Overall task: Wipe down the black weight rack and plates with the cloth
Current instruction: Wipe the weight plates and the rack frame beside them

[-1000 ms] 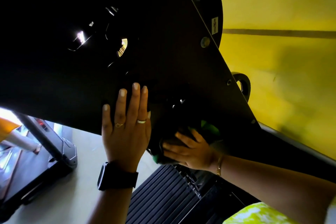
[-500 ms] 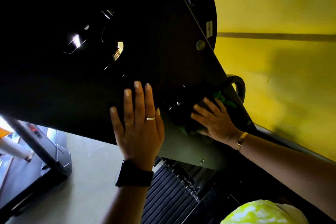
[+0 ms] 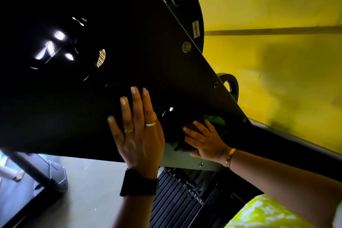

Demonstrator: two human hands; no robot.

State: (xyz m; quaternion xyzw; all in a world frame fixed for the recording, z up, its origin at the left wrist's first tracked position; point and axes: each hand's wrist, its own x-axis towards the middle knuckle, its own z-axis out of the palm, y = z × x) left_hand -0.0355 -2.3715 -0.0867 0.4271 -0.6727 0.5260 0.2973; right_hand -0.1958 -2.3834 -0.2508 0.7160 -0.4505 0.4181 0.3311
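A large black panel of the weight rack (image 3: 114,46) fills the upper left of the head view, slanting down to the right. My left hand (image 3: 137,133) lies flat against its lower part, fingers straight. Just right of it, my right hand (image 3: 205,140) presses a dark green cloth (image 3: 215,119) against the panel's lower right area, fingers spread over the cloth. A round black plate edge (image 3: 198,15) shows behind the panel's upper rim, and a small black ring (image 3: 231,84) sticks out at its right edge.
A yellow wall (image 3: 277,70) stands behind the rack. Below my hands is a black ribbed surface (image 3: 175,203). A pale floor (image 3: 88,181) and a dark treadmill-like base (image 3: 37,177) lie at the lower left.
My right hand slid the cloth up and right along the panel, then back down and left a little. My left hand stayed pressed flat on the panel.
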